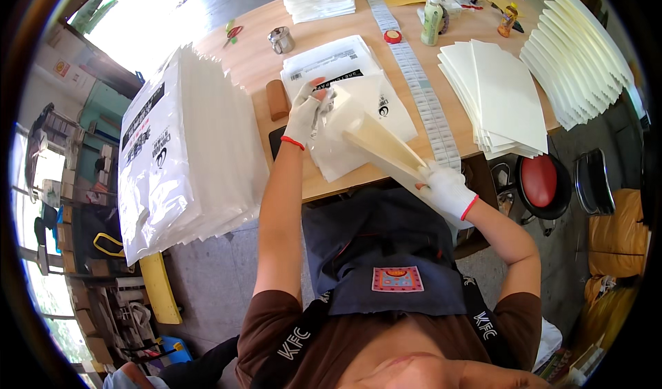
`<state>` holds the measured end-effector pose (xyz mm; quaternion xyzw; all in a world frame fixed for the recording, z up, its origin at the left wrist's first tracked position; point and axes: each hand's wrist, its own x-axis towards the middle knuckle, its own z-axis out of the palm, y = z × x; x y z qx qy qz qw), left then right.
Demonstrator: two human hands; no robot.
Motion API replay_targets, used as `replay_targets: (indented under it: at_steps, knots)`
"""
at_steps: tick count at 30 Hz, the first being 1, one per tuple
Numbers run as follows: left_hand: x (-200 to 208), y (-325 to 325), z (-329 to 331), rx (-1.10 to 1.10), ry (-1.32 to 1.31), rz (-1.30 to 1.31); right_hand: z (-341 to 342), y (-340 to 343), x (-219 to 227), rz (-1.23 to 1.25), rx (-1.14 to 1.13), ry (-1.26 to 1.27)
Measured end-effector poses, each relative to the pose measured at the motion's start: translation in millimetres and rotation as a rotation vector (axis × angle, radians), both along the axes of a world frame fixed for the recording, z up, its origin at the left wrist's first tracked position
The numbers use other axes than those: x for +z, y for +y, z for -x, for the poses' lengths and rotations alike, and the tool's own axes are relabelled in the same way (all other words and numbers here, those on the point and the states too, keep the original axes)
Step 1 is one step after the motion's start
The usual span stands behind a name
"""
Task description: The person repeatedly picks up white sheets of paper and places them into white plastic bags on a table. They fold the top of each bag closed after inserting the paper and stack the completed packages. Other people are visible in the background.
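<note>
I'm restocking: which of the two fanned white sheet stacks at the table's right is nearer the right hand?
The low, loosely fanned stack of white rectangular sheets; the taller, many-layered white stack stands farther from the white-gloved, red-cuffed right hand.

The left hand (303, 115), right hand (447, 189), plastic bag (334, 158) and paper bundle (385, 146) are crowding the middle. I'm finding passage over bare worktop (252, 58) between the steel cup (281, 41) and the tall stack of wrapped packs (162, 172), a brown block (277, 101) narrowing the near end. Rightward, a slim lane is running between the label strip (422, 89) and fanned white sheets (502, 99), a bottle (432, 23) standing at its far end.
</note>
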<state>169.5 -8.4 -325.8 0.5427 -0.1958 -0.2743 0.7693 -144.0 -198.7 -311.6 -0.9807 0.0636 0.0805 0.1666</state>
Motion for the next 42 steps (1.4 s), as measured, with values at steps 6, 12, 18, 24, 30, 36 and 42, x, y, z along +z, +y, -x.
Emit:
replay_targets:
  at_steps: [6,12,18,24,30,36,42]
  knots:
    - [42,-17,64,-0.082,-0.529,-0.439,-6,-4,12,-0.088,-0.029,0.112]
    - [-5,4,53,0.146,-0.225,-0.217,11,-8,20,-0.186,-0.163,0.218]
    - [-39,1,56,0.047,0.120,-0.164,35,-13,6,-0.303,-0.110,-0.184]
    - [24,4,35,0.142,-0.037,-0.030,2,14,0,-0.090,-0.040,-0.311]
    - [52,6,78,0.105,-0.844,-0.511,-58,31,28,0.054,0.105,-0.061]
    - [22,23,183,0.041,-1.047,-0.648,-57,-13,-11,-1.325,-0.208,0.248]
    - [-1,25,208,0.024,-1.188,-0.263,-54,-14,-46,-1.304,-0.316,-0.070]
